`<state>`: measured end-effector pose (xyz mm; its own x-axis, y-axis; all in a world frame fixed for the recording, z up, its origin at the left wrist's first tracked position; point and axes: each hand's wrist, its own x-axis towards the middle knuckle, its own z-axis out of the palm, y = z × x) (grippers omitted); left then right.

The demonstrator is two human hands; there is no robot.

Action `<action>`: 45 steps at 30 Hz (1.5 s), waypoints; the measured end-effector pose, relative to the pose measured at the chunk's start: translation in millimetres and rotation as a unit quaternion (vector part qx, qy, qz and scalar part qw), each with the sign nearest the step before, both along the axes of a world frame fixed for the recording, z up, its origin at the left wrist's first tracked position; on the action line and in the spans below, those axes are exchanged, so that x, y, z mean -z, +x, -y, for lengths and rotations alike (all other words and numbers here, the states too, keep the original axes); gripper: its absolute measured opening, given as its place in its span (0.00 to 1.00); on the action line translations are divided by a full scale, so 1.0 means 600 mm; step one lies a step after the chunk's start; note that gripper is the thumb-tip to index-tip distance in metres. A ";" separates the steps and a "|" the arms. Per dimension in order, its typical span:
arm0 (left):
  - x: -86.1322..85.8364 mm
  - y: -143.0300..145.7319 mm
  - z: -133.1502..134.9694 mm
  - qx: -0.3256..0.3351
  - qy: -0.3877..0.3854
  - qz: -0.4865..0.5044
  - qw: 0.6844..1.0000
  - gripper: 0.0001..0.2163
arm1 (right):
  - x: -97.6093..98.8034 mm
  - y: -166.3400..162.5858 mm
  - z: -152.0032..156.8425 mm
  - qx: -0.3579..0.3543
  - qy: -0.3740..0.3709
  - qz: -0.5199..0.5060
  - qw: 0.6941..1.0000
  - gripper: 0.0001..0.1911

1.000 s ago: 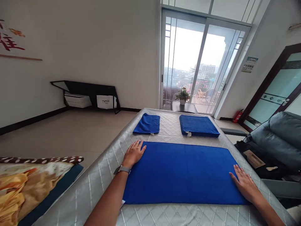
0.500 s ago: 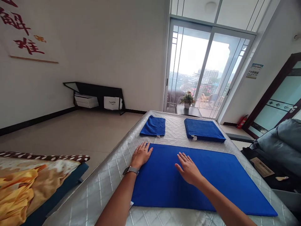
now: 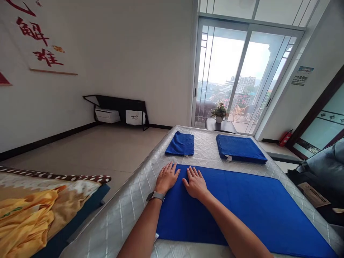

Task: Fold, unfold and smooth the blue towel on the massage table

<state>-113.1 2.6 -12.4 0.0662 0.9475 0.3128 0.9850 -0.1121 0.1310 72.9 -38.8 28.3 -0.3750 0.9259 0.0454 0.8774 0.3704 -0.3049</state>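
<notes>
A blue towel (image 3: pixel 242 204) lies spread flat across the bare mattress (image 3: pixel 129 200). My left hand (image 3: pixel 167 178) rests palm down on its far left corner, fingers stretched out. Just to the right, my right hand (image 3: pixel 195 182) lies flat on the same towel near its far edge, fingers extended and holding nothing. Beyond my hands sits a small folded blue towel (image 3: pixel 180 144) with a white tag. Farther right is a thicker stack of folded blue towels (image 3: pixel 242 148), also tagged.
Left of the mattress stands a low surface with yellow cloth (image 3: pixel 29 218) and a patterned cover. A black rack (image 3: pixel 120 104) lies by the wall. A potted plant (image 3: pixel 219 113) stands on a dark table beyond the mattress. A dark armchair (image 3: pixel 326 166) is at the right.
My right hand has slid left across the towel, closer to my left hand. My left hand stays at the corner. The view has turned slightly left.
</notes>
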 end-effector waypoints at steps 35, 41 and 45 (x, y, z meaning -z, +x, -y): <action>0.014 -0.012 -0.011 0.016 -0.004 -0.017 1.000 0.27 | 0.027 0.482 0.000 0.212 -0.025 0.111 0.971 0.39; 0.008 -0.013 -0.009 0.012 -0.016 -0.026 0.999 0.27 | 0.035 0.564 0.008 0.229 -0.019 0.122 0.966 0.38; 0.010 -0.016 -0.012 0.015 -0.021 -0.032 0.999 0.26 | 0.036 0.616 0.017 0.249 -0.016 0.134 0.959 0.38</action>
